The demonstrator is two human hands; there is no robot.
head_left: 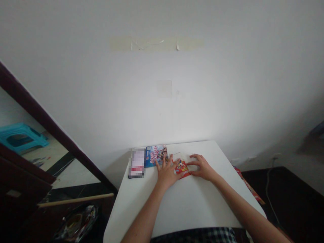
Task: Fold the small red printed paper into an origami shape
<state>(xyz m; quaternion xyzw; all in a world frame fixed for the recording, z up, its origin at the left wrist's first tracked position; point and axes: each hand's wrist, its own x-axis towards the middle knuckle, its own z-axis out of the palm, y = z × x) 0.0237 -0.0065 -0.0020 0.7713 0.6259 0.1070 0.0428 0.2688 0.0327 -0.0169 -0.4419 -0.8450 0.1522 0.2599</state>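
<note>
Packet (182,166) within reach of both thumbs

We have the red-and-yellow packet on the desk (189,206), partly under our left fingers (164,162) and at the tips of our right fingers (194,163). The left ones are fanned out, released rather than clenched, with the thumb over the packet's near side. The right ones curl loosely at its right edge; we cannot tell whether they pinch it or only touch it.

Just beyond the packet, between the two sets of fingers, a pale flap (178,156) shows; whether it belongs to the packet is unclear. A blue leaflet (152,157) lies to the left, its right part behind our outer left fingers.

To handle this well, we judge, the left fingers should bear down lightly and evenly so the packet lies flat, while the right ones guide its edge without creasing it. We would keep the left little finger clear of the leaflet, which might otherwise slide along.
</note>
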